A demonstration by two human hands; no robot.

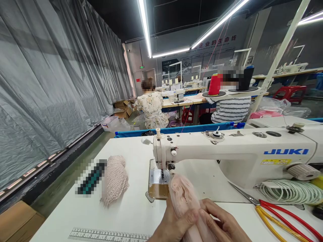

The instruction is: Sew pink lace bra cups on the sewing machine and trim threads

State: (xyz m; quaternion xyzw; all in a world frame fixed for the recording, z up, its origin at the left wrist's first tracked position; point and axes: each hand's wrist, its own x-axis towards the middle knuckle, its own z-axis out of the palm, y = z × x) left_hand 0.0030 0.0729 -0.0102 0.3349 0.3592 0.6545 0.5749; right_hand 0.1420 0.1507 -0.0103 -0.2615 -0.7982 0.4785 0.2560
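Observation:
A pale pink, fluffy folded bundle of soft fibre or fabric (184,195) is held between my two hands, just in front of the sewing machine's needle area. My left hand (175,222) is wrapped around its left side, the thumb lying across the front. On the right side, my right hand (220,220) pinches the bundle with thumb and fingers close to the left thumb. The white sewing machine (239,148) stands right behind the bundle, its metal needle plate (157,190) partly covered. The lower end of the bundle runs out of view.
Left on the white table (138,215) lies a beige bundle of crinkly strands (116,179); beside it is a blurred-out dark object (92,177). A ruler (108,235) lies along the front. Scissors (259,202) and pale green coiled rings (290,192) are at right. Co-workers sit beyond.

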